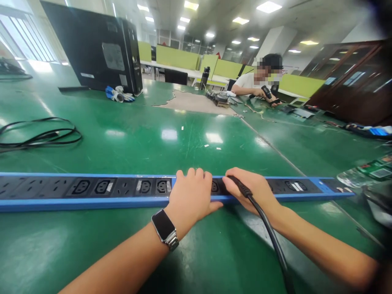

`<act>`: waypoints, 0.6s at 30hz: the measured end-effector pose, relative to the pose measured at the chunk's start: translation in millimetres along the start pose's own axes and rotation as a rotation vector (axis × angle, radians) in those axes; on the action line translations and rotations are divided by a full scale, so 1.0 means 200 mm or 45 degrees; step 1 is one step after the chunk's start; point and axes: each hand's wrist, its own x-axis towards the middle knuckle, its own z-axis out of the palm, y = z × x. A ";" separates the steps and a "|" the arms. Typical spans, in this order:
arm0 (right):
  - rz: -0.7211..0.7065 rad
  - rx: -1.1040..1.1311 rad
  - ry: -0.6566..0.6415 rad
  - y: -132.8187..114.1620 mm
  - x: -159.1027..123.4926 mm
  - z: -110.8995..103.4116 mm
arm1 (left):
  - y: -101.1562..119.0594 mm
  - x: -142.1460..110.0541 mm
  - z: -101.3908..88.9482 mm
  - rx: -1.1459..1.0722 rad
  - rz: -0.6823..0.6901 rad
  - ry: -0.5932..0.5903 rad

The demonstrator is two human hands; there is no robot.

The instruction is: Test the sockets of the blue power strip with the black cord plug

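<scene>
A long blue power strip [122,202] with a black row of sockets lies across the green table in front of me. My left hand [190,195], with a watch [164,226] on its wrist, is laid over the strip, fingers over the far edge and thumb along the near side. Just right of it, my right hand [257,192] is closed around the plug end of a black power cord [269,230], held against the sockets. The plug's tip is hidden by my fingers, so how deep it sits cannot be seen. The cord runs down toward me.
A coiled black cable [39,139] lies at left, with a black computer case [94,49] and gloves [119,94] behind it. A plastic bottle [367,171] lies at right. Across the green table [147,151], a person [249,83] handles a black object among scattered parts.
</scene>
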 end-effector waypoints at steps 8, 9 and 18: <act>-0.071 -0.057 0.014 -0.02 0.00 -0.01 | 0.00 0.00 -0.01 -0.026 -0.008 -0.026; -0.060 -0.030 0.048 -0.02 0.01 -0.03 | 0.00 0.00 -0.01 -0.022 -0.009 -0.024; 0.068 -0.061 0.071 -0.01 -0.05 0.05 | 0.01 0.00 -0.01 -0.001 -0.003 -0.042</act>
